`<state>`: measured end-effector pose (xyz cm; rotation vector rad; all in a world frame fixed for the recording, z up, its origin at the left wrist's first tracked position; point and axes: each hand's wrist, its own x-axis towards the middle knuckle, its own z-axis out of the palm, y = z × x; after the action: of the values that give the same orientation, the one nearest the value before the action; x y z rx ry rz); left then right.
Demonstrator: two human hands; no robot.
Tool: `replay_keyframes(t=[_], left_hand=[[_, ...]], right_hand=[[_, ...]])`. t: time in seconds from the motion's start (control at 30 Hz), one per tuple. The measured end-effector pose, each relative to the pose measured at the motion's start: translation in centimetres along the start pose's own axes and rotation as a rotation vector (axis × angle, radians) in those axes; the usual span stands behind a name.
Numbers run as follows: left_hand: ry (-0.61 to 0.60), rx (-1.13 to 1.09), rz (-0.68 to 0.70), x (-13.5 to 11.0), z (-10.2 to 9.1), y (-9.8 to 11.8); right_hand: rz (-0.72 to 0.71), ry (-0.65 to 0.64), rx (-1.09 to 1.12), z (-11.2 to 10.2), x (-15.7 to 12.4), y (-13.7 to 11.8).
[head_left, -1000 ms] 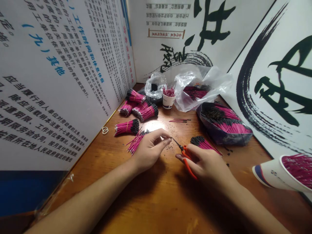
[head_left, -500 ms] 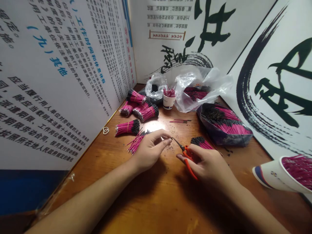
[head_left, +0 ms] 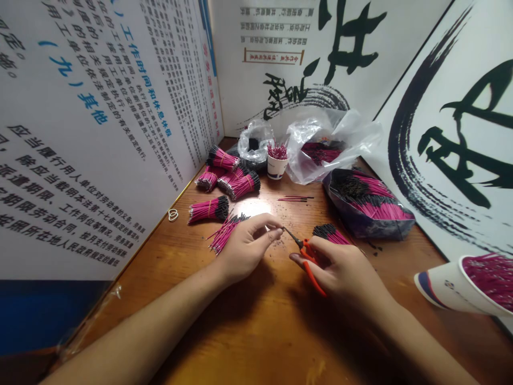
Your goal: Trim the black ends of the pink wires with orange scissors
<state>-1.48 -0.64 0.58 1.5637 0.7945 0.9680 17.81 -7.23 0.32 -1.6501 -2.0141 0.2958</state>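
My left hand point(head_left: 246, 246) pinches thumb and forefinger together over the wooden table point(head_left: 256, 331); what the pinch holds is too small to make out. My right hand point(head_left: 340, 267) grips small orange-handled snips point(head_left: 304, 254), whose dark tips point at the left fingertips and almost touch them. A loose fan of pink wires with black ends point(head_left: 224, 231) lies just behind my left hand. Another pink wire bunch point(head_left: 331, 233) lies behind my right hand.
Several banded pink wire bundles point(head_left: 230, 179) lie at the back left, a rubber band point(head_left: 173, 215) near the printed board point(head_left: 80, 133). A paper cup of wires point(head_left: 277, 160), plastic bags point(head_left: 332, 144), a bagged wire pile point(head_left: 366, 206) and a tipped cup point(head_left: 468, 286) stand right.
Hardly anything differs: both hands hold the same pose, with the snips' tips a touch closer to the left fingertips than one second ago.
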Motion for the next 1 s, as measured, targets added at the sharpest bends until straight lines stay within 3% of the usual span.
replay_keyframes(t=[0.63,1.0], left_hand=[[0.014,0.015,0.023,-0.05,0.10,-0.26],[0.017,0.023,0.060,0.00,0.05,-0.10]], right_hand=[[0.006,-0.074,0.047,-0.41,0.20,-0.19],[-0.018,0.001,0.024,-0.22,0.04,0.29]])
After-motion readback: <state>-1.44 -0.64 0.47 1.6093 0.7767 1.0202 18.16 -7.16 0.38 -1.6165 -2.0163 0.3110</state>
